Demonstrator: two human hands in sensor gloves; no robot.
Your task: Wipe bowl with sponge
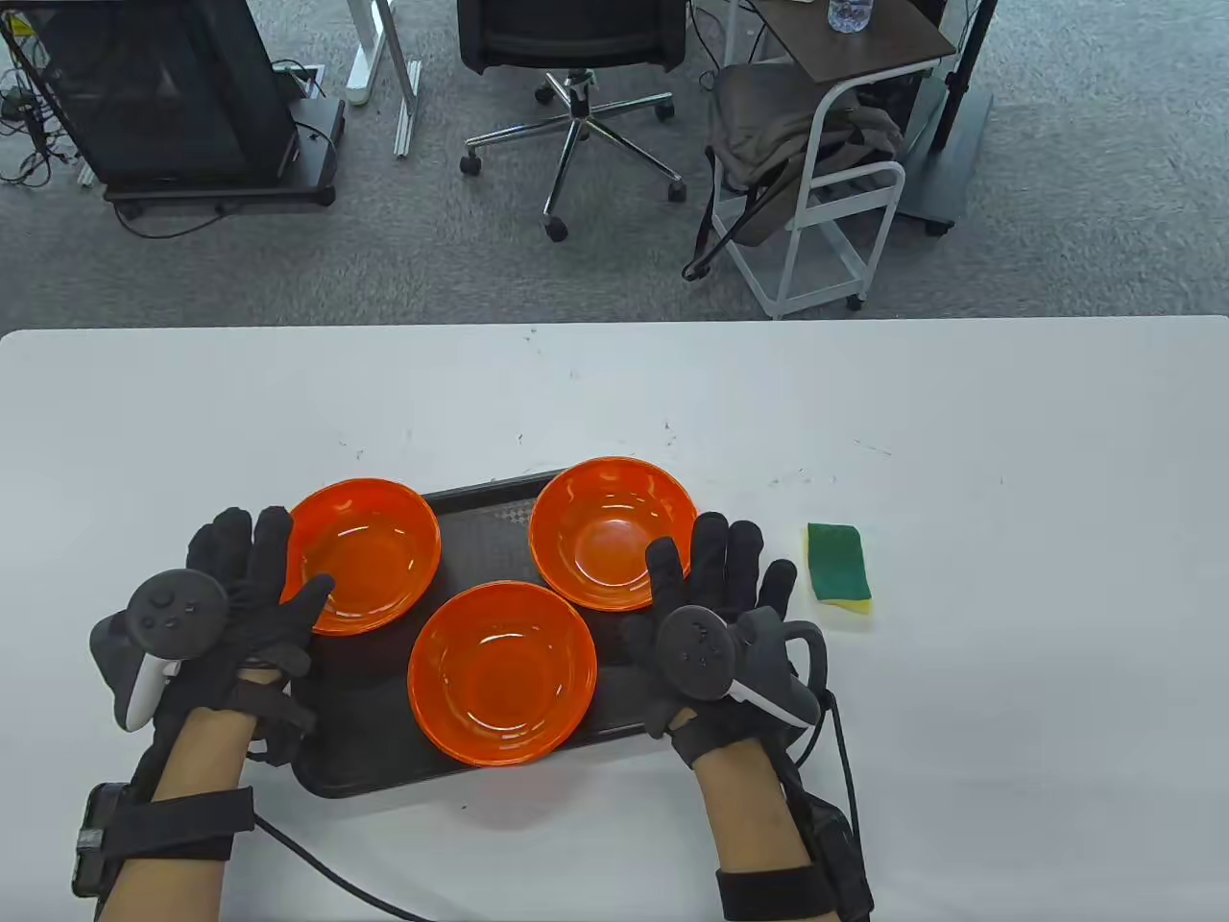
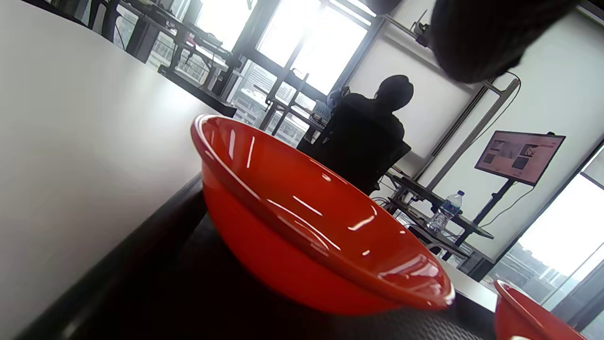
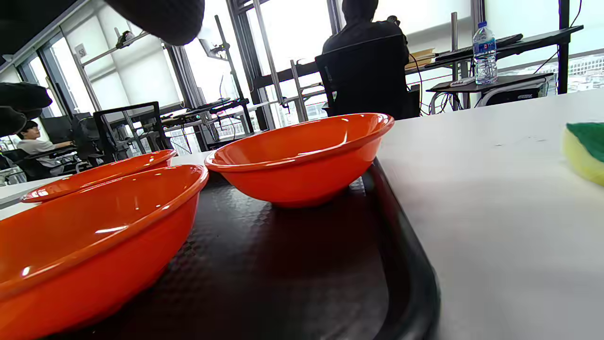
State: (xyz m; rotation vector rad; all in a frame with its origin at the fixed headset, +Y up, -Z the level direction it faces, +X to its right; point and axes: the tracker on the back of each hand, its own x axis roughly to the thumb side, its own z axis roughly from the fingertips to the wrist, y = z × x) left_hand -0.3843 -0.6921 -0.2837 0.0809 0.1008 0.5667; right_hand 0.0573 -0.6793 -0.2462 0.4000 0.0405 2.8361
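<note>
Sponge point(image 1: 839, 567), green on top with a yellow underside, is lying flat on the white counter point(image 1: 1008, 461), just off the right edge of a black tray point(image 1: 480, 504), and nothing is touching it.

Going left to right in the table view: the left hand point(image 1: 252, 600) is hovering over the tray's left end, its gloved fingers spread and holding nothing, fingertips overlapping the near rim of the left orange bowl point(image 1: 363, 555). Whether it is actually touching that rim cannot be told. Next, the front orange bowl point(image 1: 502, 672) is sitting nearest the person, between the two hands. Behind it to the right, the far orange bowl point(image 1: 614, 531) is resting on the tray. The right hand point(image 1: 722, 615) is hanging over the tray's right end, fingers splayed and empty, its fingertips reaching across the near right side of that far bowl.

Furthest right is the sponge. It is lying to the right of the right hand and slightly further from the person, near it but not touching. Its long axis is running roughly away from the person, tilted a little. The right hand is clearly the nearer one; the left hand is well apart from it, with the whole tray between.

In the right wrist view the sponge point(image 3: 585, 151) is showing at the right edge, on the bare counter beyond the tray's raised lip.

Judging from this, wiping is not yet begun, and a short sideways reach by the right hand looks like the natural next move.
</note>
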